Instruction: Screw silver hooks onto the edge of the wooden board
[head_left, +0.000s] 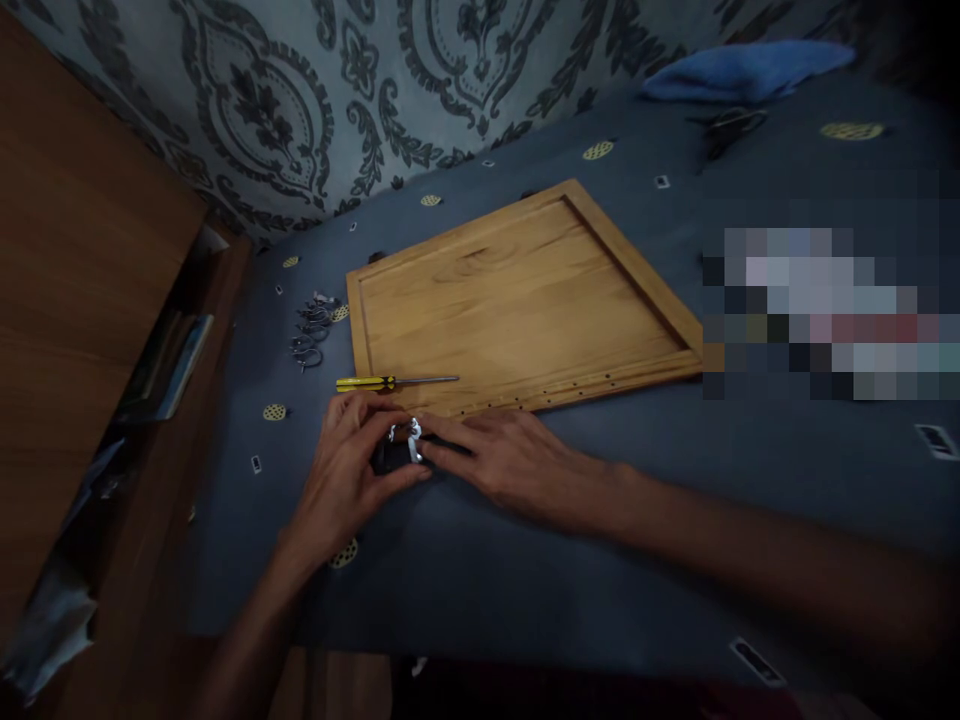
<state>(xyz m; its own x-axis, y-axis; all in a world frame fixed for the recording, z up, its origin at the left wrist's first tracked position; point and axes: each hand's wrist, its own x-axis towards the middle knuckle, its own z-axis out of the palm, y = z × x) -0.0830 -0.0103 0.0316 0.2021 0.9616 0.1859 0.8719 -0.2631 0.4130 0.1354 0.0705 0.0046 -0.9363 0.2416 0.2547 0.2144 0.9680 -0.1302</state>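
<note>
My left hand (352,470) and my right hand (499,462) meet over a small object with shiny metal and dark parts (405,445) on the dark blue cloth, just in front of a framed wooden board (517,300). Both hands have their fingers curled and pinched around the small object; I cannot make out what it is. A screwdriver with a yellow handle (382,382) lies on the board's near left corner, a little beyond my fingers. A small pile of metal hooks or rings (311,325) lies left of the board.
The dark blue patterned cloth (525,560) covers the surface. A wooden cabinet (82,300) stands at the left, with papers on its lower shelf. A blue folded cloth (742,70) and a dark tool (727,125) lie at the far right.
</note>
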